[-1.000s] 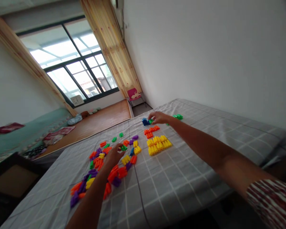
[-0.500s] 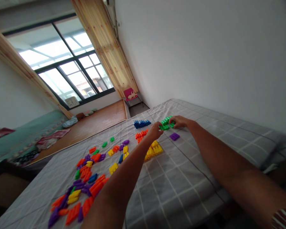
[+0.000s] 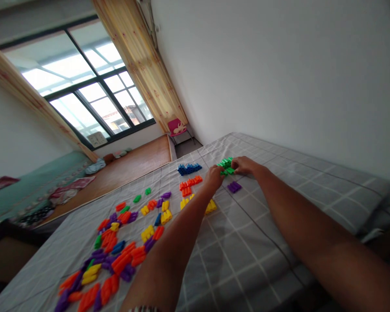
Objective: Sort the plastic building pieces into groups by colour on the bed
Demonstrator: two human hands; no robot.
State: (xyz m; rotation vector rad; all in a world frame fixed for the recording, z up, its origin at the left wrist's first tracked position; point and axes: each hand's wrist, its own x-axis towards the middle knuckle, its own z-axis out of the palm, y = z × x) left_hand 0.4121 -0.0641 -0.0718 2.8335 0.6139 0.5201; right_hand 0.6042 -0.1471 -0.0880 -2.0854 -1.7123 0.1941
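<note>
A cluster of green plastic building blocks (image 3: 226,163) lies on the grey checked cloth toward the far side. At its left end, my left hand (image 3: 215,176) has its fingers closed on the green blocks. My right hand (image 3: 244,164) pinches the near right side of the same cluster, thumb and fingers together. Fingertips partly cover the blocks. Just in front lies a purple block piece (image 3: 234,187). Left of my hands are grouped blue blocks (image 3: 189,169), orange blocks (image 3: 191,183) and yellow blocks (image 3: 211,207), the yellow ones partly behind my left forearm.
Many loose blocks in mixed colours (image 3: 108,240) spread over the left part of the checked cloth (image 3: 234,255). A white wall (image 3: 279,78) rises along the right. Beyond the far edge are a brown low platform (image 3: 143,160), a pink chair (image 3: 177,126) and a window.
My left hand has moved slightly right, closer to my right hand at the green blocks. The view has shifted a little, so the other blocks appear further left.
</note>
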